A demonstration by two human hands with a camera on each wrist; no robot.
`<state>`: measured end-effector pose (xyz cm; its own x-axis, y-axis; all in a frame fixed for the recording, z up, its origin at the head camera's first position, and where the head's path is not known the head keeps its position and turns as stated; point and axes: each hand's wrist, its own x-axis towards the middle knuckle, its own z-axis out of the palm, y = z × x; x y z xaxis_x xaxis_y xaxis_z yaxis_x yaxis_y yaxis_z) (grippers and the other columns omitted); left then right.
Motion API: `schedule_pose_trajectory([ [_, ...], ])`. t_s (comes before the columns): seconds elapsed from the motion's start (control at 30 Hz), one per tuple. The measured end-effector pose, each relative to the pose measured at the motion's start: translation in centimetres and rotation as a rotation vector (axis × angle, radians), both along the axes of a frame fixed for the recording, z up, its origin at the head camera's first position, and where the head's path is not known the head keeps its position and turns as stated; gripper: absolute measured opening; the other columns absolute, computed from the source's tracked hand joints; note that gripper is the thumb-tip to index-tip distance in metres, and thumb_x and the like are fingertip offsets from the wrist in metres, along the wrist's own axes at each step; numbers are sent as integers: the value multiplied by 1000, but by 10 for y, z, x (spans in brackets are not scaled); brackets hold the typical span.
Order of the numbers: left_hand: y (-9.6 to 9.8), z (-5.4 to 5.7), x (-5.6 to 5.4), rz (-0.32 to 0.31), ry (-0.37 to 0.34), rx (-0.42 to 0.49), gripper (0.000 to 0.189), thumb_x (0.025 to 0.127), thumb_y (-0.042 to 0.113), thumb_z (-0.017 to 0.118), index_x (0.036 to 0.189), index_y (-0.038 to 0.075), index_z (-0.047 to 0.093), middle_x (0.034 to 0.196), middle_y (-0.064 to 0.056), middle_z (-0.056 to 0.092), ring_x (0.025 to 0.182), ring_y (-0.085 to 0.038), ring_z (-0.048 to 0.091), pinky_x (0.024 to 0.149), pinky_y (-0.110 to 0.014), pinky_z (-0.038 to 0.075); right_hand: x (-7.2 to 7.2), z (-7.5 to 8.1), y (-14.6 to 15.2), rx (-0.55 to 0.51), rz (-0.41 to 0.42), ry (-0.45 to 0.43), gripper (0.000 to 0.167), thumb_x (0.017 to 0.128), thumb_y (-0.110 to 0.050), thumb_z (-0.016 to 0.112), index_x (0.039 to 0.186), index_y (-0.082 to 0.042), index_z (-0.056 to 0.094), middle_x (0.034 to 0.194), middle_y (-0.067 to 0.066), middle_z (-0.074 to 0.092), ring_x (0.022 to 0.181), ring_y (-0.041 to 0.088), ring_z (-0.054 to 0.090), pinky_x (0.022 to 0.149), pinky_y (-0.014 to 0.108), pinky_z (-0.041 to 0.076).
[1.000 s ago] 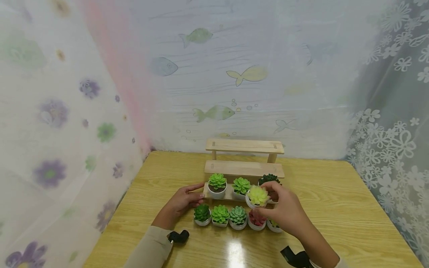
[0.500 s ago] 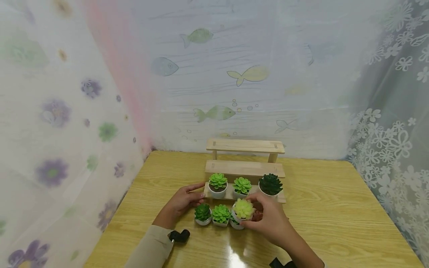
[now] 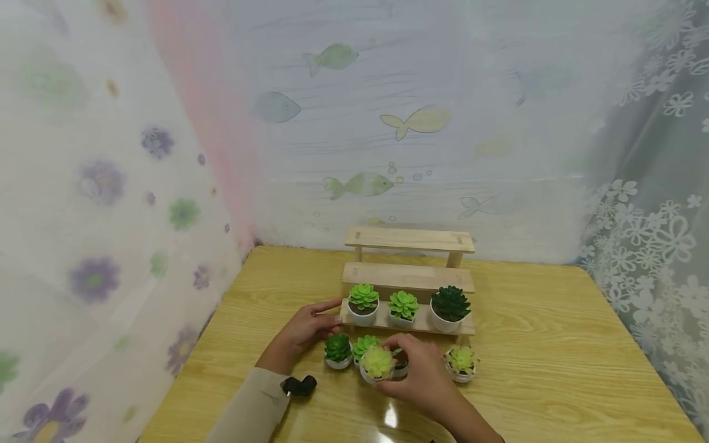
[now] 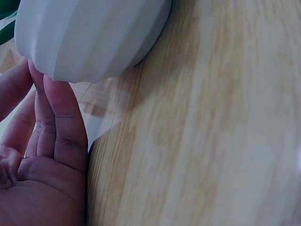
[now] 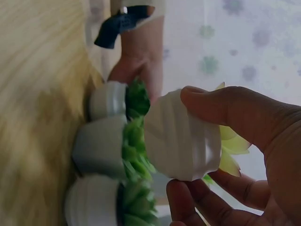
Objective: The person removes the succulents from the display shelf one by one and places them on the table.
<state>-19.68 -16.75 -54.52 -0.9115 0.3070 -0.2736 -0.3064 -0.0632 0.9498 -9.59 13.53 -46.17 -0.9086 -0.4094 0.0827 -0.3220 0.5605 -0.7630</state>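
Observation:
In the head view my right hand (image 3: 423, 372) pinches a small white pot with a yellow-green succulent (image 3: 378, 363), held above the front row of pots. The right wrist view shows thumb and fingers around this tilted white pot (image 5: 183, 136). My left hand (image 3: 301, 332) holds the left end of the wooden stand's lowest shelf (image 3: 423, 320). Below the held plant stand a dark green succulent (image 3: 338, 348) and a bright green one (image 3: 365, 346). Another yellow-green succulent (image 3: 461, 360) stands at the right. My right hand hides part of the row between.
The lowest shelf carries a bright green succulent (image 3: 363, 301), a smaller green one (image 3: 403, 306) and a large dark green one (image 3: 450, 307). Bare middle (image 3: 407, 277) and top (image 3: 410, 238) shelves rise behind. A patterned curtain (image 3: 388, 123) hangs beyond the wooden table (image 3: 532, 344).
My right hand has carried the yellow-green succulent left and toward me, from in front of the dark green plant to over the front row. The left hand keeps its place at the shelf.

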Motion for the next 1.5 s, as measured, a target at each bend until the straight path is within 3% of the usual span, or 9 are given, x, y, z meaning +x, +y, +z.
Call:
schedule_pose_trajectory([
  [0.17,1,0,0,8,-4,-2,60,98,10,71,155,14,51,89,-3,79,76,-9,73,73,-26,60,3,-7,-11,12,17,-3,57,73,-36,95,120,-21,68,113,-7,67,95,10,64,79,29,57],
  [0.47,1,0,1,-3,9,-7,62,99,11,71,156,10,48,91,-4,79,77,-9,73,73,-25,60,15,-10,-24,-24,52,11,55,75,-36,94,120,-21,68,111,-8,66,96,9,62,81,32,57],
  [0.73,2,2,2,5,11,-19,60,99,11,70,155,12,50,90,-5,78,77,-9,73,74,-27,60,24,-21,-36,8,75,-56,57,77,-42,92,124,-21,68,113,-8,67,90,2,64,75,25,55],
  [0.83,2,1,2,-5,18,-20,60,100,11,70,156,11,48,91,-4,78,77,-9,72,74,-27,60,26,-24,-41,69,54,-20,59,76,-44,92,125,-20,69,113,-7,70,89,1,65,73,25,55],
  [0.97,2,0,2,-1,16,-23,60,100,10,69,156,12,49,92,-4,78,78,-9,73,75,-27,60,28,-28,-47,164,19,20,63,75,-49,91,126,-18,70,117,-4,72,96,8,68,77,32,56],
  [1.2,2,-2,1,-2,25,-14,59,100,9,68,156,11,49,93,-4,78,78,-9,72,74,-27,60,28,-35,-52,155,8,-29,69,75,-45,93,131,-13,70,121,2,73,111,24,70,90,46,58],
  [1.5,2,-5,0,23,17,-15,57,100,9,69,154,13,52,92,-4,78,77,-10,72,75,-28,61,27,-49,-56,153,-2,19,67,74,-47,93,128,-13,71,119,1,74,108,23,71,89,43,59],
])
